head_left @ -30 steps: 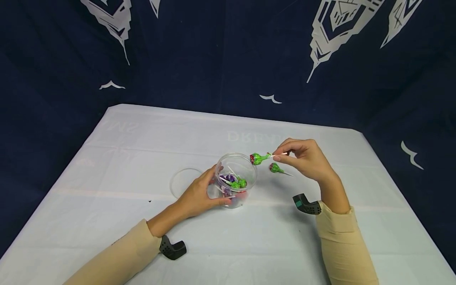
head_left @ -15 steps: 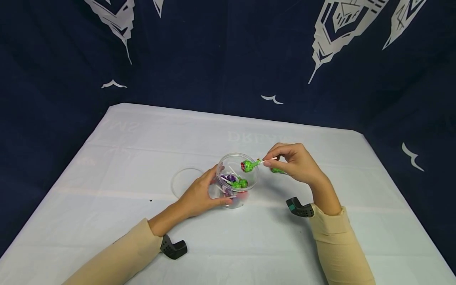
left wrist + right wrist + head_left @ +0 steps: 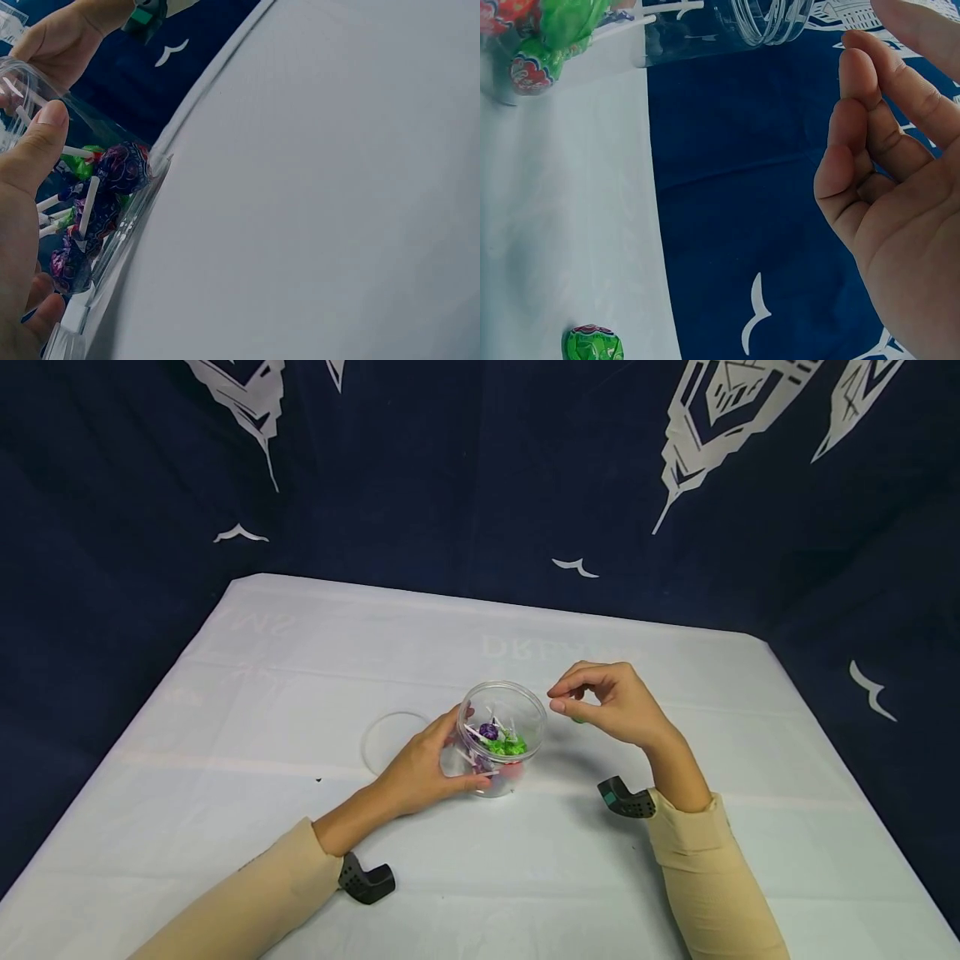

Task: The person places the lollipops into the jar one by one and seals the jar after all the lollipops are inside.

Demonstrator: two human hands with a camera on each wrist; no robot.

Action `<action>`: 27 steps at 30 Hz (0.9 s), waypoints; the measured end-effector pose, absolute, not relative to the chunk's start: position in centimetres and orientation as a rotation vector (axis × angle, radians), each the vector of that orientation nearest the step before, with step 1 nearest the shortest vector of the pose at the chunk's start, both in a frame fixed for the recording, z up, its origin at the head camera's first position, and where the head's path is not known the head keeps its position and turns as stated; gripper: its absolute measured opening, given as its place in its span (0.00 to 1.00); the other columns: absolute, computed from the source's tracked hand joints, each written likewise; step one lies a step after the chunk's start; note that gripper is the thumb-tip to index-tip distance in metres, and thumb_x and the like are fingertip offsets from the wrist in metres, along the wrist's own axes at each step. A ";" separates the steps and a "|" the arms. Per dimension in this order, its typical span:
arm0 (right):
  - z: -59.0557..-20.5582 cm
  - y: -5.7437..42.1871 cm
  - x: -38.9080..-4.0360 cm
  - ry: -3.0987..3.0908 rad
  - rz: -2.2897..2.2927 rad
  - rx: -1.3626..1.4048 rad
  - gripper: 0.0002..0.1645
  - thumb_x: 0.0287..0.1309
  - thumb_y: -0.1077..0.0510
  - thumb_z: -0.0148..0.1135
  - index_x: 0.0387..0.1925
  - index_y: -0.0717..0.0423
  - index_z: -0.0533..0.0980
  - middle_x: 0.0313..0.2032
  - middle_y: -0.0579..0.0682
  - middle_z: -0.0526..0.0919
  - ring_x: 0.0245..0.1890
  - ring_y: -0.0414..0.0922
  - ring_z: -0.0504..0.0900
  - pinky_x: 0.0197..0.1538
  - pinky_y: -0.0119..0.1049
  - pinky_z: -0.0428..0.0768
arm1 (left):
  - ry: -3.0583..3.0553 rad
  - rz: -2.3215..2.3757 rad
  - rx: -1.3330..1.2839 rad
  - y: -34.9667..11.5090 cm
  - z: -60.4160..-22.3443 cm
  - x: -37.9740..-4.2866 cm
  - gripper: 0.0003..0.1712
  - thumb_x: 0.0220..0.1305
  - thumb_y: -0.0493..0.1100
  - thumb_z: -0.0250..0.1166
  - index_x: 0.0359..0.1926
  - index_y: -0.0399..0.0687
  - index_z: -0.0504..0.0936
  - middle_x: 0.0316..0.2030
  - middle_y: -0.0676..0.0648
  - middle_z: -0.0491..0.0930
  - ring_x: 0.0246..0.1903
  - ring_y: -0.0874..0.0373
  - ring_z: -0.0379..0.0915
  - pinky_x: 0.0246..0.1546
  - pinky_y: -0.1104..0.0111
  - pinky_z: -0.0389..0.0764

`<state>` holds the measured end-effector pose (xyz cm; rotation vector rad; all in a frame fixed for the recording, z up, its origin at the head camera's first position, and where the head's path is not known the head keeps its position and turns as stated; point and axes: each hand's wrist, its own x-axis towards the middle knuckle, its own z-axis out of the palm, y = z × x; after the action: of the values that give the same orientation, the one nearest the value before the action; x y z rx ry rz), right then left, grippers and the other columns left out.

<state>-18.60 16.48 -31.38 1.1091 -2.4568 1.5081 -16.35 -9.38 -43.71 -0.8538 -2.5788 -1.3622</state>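
A clear plastic jar [image 3: 491, 789] stands uncapped on the table, with my left hand [image 3: 420, 770] gripping its side, thumb at the front. Inside lie several wrapped lollipops with white sticks, among them purple ones [image 3: 124, 167] and green ones [image 3: 508, 747]. My right hand [image 3: 611, 700] hovers just right of the rim, its fingers loosely bent and holding nothing. In the right wrist view its thumb stands apart from the forefinger. One green lollipop [image 3: 594, 343] lies on the table beneath that hand, mostly hidden by it in the head view.
A clear round lid [image 3: 390, 717] lies flat to the left of the jar, partly behind my left hand. The table [image 3: 300, 635] has a white cloth, and a dark blue curtain [image 3: 420, 485] with white shapes hangs behind its far edge.
My right hand has moved left to the jar's rim and let go of a green lollipop, which has dropped inside. My left hand has kept its grip on the jar.
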 end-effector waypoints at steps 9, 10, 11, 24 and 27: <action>-31.4 16.7 -18.5 -2.492 1.522 1.067 0.05 0.46 0.76 0.63 0.29 0.69 0.80 0.28 0.57 0.79 0.29 0.44 0.74 0.26 0.30 0.73 | -2.560 -1.384 -0.871 -9.3 -43.6 -16.4 0.59 0.42 0.65 0.70 0.70 0.50 0.51 0.63 0.48 0.62 0.53 0.58 0.68 0.52 0.68 0.72; -31.4 16.7 -18.4 -2.493 1.525 1.064 0.05 0.46 0.76 0.63 0.29 0.69 0.80 0.28 0.57 0.79 0.29 0.44 0.74 0.26 0.31 0.73 | -2.560 -1.387 -0.871 -9.3 -43.6 -16.4 0.59 0.42 0.65 0.69 0.70 0.50 0.51 0.63 0.49 0.62 0.53 0.58 0.68 0.52 0.68 0.72; -31.4 16.7 -18.4 -2.493 1.527 1.059 0.05 0.46 0.76 0.63 0.29 0.69 0.80 0.28 0.57 0.79 0.29 0.44 0.74 0.26 0.30 0.73 | -2.561 -1.388 -0.870 -9.3 -43.6 -16.4 0.59 0.41 0.66 0.69 0.70 0.50 0.51 0.63 0.49 0.62 0.53 0.58 0.68 0.53 0.68 0.72; -31.4 17.0 -18.3 -2.480 1.531 1.034 0.06 0.46 0.76 0.62 0.29 0.68 0.80 0.28 0.59 0.79 0.28 0.44 0.73 0.25 0.31 0.74 | -2.601 -1.366 -0.847 -9.4 -43.7 -16.4 0.61 0.40 0.70 0.67 0.70 0.52 0.50 0.63 0.49 0.62 0.52 0.57 0.69 0.53 0.67 0.72; -31.6 17.1 -18.4 -2.461 1.530 1.041 0.06 0.46 0.76 0.62 0.29 0.69 0.80 0.27 0.60 0.79 0.28 0.44 0.73 0.26 0.32 0.73 | -2.602 -1.363 -0.845 -9.4 -43.8 -16.4 0.61 0.40 0.70 0.66 0.70 0.52 0.50 0.63 0.50 0.61 0.52 0.58 0.69 0.53 0.67 0.72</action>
<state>-18.45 17.07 -31.61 1.0412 -2.4613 1.5299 -16.36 -9.39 -43.77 -0.8454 -2.6022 -1.3631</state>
